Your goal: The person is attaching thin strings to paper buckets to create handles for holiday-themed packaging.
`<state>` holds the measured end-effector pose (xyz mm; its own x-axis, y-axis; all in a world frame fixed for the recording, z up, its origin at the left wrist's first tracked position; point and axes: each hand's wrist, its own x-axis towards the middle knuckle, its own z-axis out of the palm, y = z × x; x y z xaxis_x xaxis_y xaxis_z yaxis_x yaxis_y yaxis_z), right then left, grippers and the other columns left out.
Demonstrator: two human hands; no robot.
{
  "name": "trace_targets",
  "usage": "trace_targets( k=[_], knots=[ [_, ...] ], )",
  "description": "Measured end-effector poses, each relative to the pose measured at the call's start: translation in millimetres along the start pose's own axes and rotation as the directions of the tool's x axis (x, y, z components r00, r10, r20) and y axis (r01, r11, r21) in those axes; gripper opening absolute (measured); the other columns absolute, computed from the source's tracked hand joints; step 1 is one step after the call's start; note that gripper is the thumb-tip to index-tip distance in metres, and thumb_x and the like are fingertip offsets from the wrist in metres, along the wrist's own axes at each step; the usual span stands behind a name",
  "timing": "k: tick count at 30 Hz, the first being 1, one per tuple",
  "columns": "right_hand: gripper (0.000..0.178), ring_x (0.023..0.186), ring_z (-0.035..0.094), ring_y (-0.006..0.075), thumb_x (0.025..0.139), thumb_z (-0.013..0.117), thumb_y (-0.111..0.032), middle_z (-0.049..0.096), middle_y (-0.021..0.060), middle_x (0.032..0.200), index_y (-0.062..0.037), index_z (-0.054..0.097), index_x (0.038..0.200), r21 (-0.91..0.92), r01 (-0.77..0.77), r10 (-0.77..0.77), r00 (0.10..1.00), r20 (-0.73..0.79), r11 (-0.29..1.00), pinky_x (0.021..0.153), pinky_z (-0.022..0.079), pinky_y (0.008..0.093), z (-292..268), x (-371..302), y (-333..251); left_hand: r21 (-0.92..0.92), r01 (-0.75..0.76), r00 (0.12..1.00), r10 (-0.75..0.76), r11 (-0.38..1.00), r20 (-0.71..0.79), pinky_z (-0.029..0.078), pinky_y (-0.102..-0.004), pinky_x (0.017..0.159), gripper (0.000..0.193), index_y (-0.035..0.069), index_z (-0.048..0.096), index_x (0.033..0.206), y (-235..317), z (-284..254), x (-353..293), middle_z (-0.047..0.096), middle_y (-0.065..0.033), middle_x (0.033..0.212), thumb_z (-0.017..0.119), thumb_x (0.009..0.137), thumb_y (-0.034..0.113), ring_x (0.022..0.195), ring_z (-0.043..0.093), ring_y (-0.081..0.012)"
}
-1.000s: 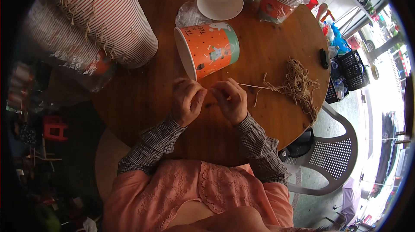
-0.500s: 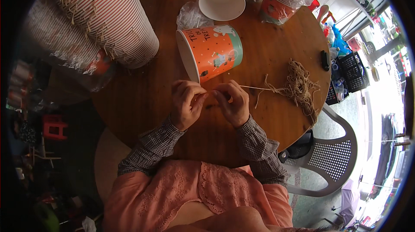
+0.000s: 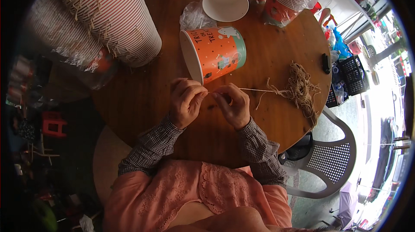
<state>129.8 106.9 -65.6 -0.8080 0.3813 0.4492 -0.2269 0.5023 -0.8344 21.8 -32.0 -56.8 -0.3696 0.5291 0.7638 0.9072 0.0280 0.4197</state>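
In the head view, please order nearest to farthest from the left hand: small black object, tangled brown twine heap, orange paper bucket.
1. Orange paper bucket, beyond the left hand.
2. Tangled brown twine heap, right side.
3. Small black object, rightmost on the wooden table.

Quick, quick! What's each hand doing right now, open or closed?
Left hand: closed, pinching the string.
Right hand: closed, pinching the same string, which runs on to a tangled pile.
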Motion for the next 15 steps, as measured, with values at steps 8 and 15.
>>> trace_targets(
  k=[8, 15],
  knots=[
    [0.011, 0.060, 0.058, 0.0096, 0.084, 0.069, -0.005, 0.060, 0.0059, 0.076, -0.0018, 0.064, 0.093, 0.158, -0.105, 0.113, 0.993, -0.046, 0.982, 0.054, 0.047, 0.0230, 7.6, -3.0, -1.3, -0.003, 0.006, 1.000, -0.006, 1.000, -0.007, 0.040, -0.0367, 0.086, 0.016, 0.007, 0.061, 0.090, -5.6, 4.1, -4.4, 0.061, -0.0029, 0.086, 0.069, 0.078, 0.001, 0.082, 0.058, -0.0212],
    [0.009, 0.077, 0.062, 0.0138, 0.085, 0.065, -0.005, 0.060, 0.0087, 0.087, -0.0004, 0.063, 0.092, 0.081, -0.172, 0.184, 0.965, -0.185, 0.982, 0.065, 0.051, 0.0257, 18.4, -2.0, 11.6, -0.148, 0.079, 0.992, -0.093, 0.986, -0.090, 0.044, -0.0354, 0.085, 0.032, 0.002, 0.055, 0.109, -12.5, 11.5, -11.5, 0.059, -0.0116, 0.105, 0.070, 0.081, 0.005, 0.096, 0.057, -0.0271]
  ],
)
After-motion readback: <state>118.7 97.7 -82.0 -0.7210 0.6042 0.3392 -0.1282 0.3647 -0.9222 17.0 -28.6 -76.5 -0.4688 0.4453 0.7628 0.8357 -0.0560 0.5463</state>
